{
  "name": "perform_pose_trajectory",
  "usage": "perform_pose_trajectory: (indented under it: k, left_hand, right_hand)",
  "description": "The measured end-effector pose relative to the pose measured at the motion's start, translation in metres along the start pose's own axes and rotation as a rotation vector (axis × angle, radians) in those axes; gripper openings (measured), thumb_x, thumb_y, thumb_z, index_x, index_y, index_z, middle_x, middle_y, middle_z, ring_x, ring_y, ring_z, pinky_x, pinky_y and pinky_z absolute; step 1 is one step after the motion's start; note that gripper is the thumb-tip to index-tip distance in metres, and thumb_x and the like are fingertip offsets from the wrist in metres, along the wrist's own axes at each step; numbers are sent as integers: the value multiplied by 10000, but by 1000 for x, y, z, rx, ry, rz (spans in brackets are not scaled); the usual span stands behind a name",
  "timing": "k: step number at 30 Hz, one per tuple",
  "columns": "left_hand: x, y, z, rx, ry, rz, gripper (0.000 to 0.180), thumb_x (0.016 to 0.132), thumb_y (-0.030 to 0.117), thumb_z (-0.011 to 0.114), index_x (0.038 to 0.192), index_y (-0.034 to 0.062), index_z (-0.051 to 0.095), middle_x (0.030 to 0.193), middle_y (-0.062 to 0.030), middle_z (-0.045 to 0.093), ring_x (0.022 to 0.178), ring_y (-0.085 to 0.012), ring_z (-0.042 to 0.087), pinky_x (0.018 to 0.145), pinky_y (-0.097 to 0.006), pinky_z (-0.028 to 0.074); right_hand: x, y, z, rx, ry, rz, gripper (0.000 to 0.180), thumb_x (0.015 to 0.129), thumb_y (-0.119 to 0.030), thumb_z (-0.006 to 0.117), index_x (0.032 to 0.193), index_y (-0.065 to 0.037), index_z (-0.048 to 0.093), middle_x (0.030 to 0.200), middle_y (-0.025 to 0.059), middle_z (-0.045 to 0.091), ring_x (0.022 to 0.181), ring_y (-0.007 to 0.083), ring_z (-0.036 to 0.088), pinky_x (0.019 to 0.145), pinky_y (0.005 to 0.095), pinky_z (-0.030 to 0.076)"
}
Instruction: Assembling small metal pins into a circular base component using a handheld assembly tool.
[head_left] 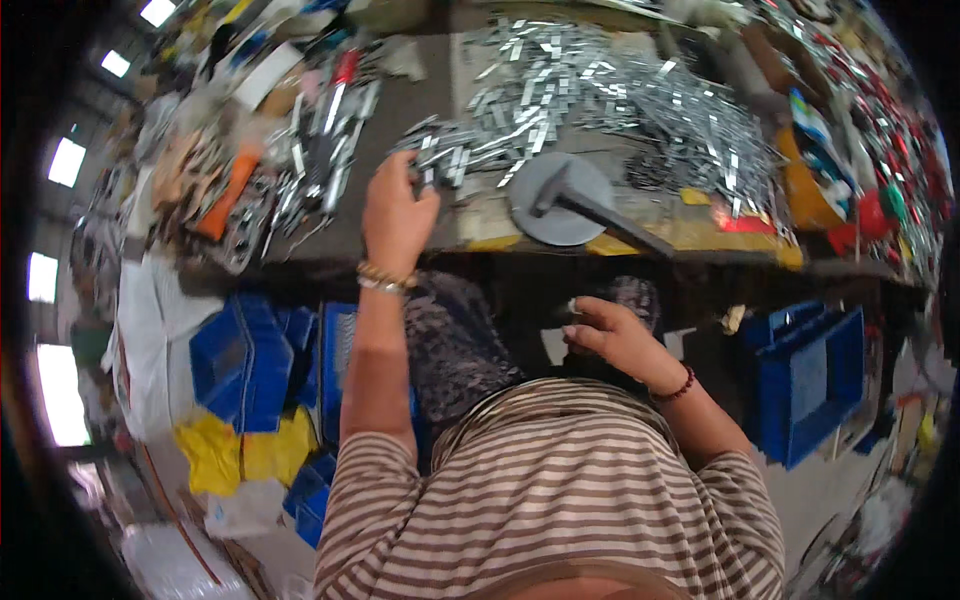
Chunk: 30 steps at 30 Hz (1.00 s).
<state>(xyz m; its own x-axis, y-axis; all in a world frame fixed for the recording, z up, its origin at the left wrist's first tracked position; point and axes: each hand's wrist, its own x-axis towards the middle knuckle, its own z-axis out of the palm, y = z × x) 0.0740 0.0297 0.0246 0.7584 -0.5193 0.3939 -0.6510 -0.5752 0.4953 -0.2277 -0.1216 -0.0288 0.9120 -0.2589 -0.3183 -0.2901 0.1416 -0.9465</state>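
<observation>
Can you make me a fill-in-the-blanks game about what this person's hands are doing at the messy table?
1. The left hand reaches onto the workbench and touches a pile of small ____ parts.
2. The right hand is held ____ the bench edge, near the lap.
3. The round grey disc lies to the ____ of the left hand.
4. The bins on the floor are ____.

Missing words: metal; below; right; blue

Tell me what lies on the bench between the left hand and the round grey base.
In the head view, a few loose metal strips lie between the left hand and the round grey base, on the bench.
</observation>
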Motion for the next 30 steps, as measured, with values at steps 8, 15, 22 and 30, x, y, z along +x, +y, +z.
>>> perform_pose_trajectory:
  k: [8, 15, 22, 30]
  left_hand:
    - [-1, -2, 13, 21, -4, -62, 437, 829, 72, 719, 1245, 70, 584, 969, -115, 656, 877, -309, 659, 789, -430, 531]
    - [-17, 4, -3, -472, -78, -250, 450, 862, 12, 711, 1281, 26, 549, 962, -81, 687, 787, -140, 644, 727, -289, 528]
    - [-39, 64, 13, -828, -299, -144, 500, 882, -8, 712, 1336, 34, 507, 998, -50, 650, 850, -72, 599, 742, -217, 491]
    - [-37, 79, 20, -627, -451, 2, 329, 869, 7, 710, 1194, 26, 664, 977, -29, 652, 832, -75, 603, 725, -227, 499]
  right_hand:
    - [-18, -56, -34, -215, 189, -218, 204, 954, -87, 694, 1112, 32, 642, 893, -3, 637, 801, 58, 586, 698, 240, 495]
    - [32, -83, -158, -936, 951, -542, 253, 866, -147, 725, 1068, -19, 641, 995, 163, 687, 859, 354, 681, 754, 436, 539]
    - [95, -93, -194, -1249, 1143, -351, 302, 879, -164, 678, 1138, -90, 541, 1060, 171, 669, 910, 443, 671, 752, 552, 546]
    - [74, -98, -174, -1085, 1066, -141, 340, 883, -175, 702, 1174, -99, 543, 1021, 196, 708, 964, 452, 671, 767, 559, 521]
